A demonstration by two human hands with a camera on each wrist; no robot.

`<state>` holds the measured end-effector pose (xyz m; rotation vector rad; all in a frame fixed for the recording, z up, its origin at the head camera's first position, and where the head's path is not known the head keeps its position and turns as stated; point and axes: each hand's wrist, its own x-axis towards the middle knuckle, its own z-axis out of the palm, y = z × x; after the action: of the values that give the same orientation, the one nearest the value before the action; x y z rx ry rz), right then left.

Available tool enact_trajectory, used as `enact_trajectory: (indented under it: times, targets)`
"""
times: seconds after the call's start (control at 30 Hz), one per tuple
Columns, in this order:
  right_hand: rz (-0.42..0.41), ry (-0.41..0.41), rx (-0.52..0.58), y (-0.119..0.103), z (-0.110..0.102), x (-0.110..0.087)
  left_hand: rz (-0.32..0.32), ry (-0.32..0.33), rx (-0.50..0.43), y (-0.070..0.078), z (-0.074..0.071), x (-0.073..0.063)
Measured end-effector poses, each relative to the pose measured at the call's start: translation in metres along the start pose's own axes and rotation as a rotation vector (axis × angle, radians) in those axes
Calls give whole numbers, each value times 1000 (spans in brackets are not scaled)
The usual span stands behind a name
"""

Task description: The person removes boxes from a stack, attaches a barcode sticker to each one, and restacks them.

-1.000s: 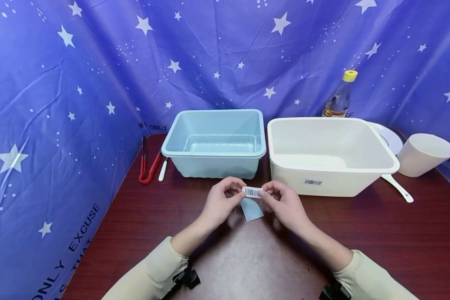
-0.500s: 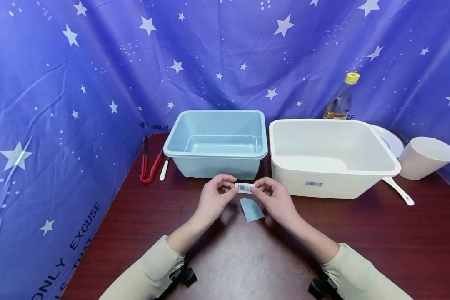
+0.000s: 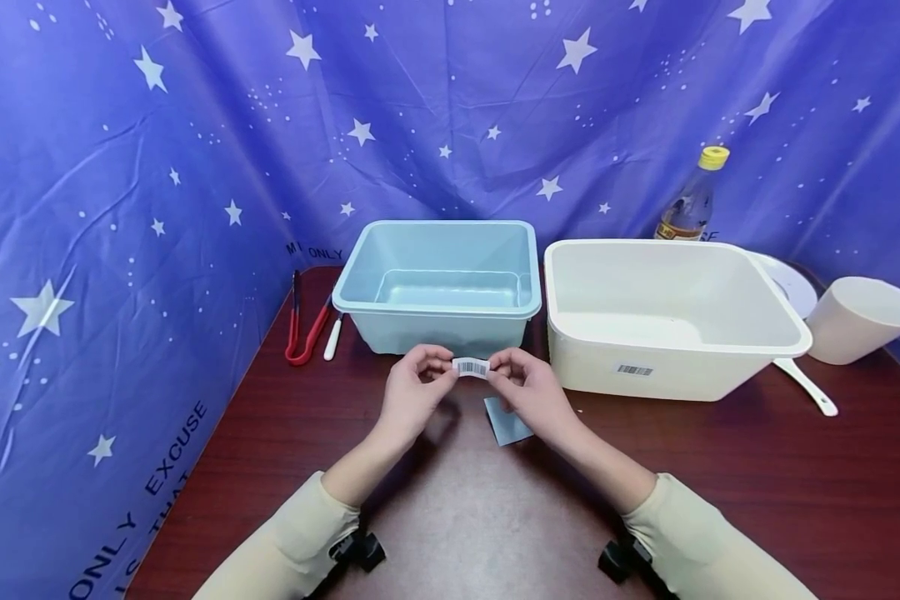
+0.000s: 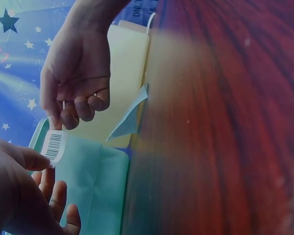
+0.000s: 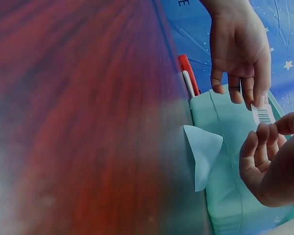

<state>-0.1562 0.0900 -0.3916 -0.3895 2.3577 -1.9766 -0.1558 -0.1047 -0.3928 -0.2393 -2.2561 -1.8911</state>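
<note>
A white barcode sticker (image 3: 471, 367) is stretched between both hands, close to the front wall of the light blue bin (image 3: 450, 310). My left hand (image 3: 412, 396) pinches its left end between thumb and finger. At the other end, my right hand (image 3: 534, 393) pinches it the same way. In the left wrist view the sticker (image 4: 54, 146) bows slightly, its printed side showing. A curled piece of pale blue backing paper (image 3: 506, 423) stands on the table below the right hand, which partly covers it in the head view.
Right of the blue bin stands a cream bin (image 3: 663, 367) bearing its own barcode sticker (image 3: 634, 370). Red-handled tongs (image 3: 300, 354) and a white handle (image 3: 333, 337) lie at left. A yellow-capped bottle (image 3: 686, 204), a plate (image 3: 791, 283), a cup (image 3: 862, 321) and a white-handled utensil (image 3: 806, 386) are at right.
Both hands have moved left and slightly away from me with the sticker, toward the blue bin's front. The backing paper stays where it was. The head view has shifted slightly.
</note>
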Motion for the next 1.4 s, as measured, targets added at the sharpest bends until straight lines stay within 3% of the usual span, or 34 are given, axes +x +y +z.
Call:
enact_trajectory:
  times: [0.37, 1.07, 1.4]
  targets:
    - [-10, -38, 27, 1, 7, 11, -29, 63, 35, 1, -4, 5]
    - [-8, -109, 36, -8, 22, 24, -49, 207, -35, -2, -9, 12]
    - [12, -136, 7, -8, 22, 29, -87, 195, -49, -4, -10, 16]
